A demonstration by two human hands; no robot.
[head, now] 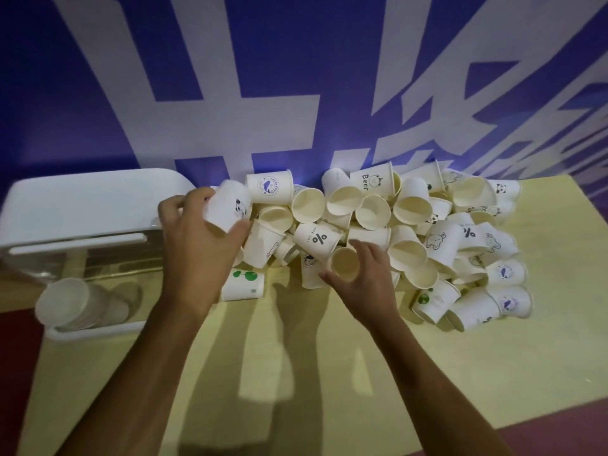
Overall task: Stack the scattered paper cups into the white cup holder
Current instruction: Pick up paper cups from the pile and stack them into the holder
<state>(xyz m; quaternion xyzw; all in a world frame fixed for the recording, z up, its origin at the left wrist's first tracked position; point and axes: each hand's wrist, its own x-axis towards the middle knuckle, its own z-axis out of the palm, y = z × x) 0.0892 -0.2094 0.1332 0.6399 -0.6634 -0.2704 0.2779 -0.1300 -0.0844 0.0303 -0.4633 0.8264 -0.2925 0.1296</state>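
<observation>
Grips panda cup (227, 205) in left hand (197, 248), mouth toward 7 o'clock; pinches plain cup (344, 265) in right hand (368, 281), mouth toward 11. Open tabletop (329, 373) at 6, holder (82, 205) at 9.

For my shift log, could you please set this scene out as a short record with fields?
left hand: grips the panda cup, close to the holder
right hand: grips a second cup, mouth toward the camera
holder: white, at the table's left end
stack: nested cups lying in the holder
pile: many loose cups, tumbled against the wall
table: yellow
</observation>
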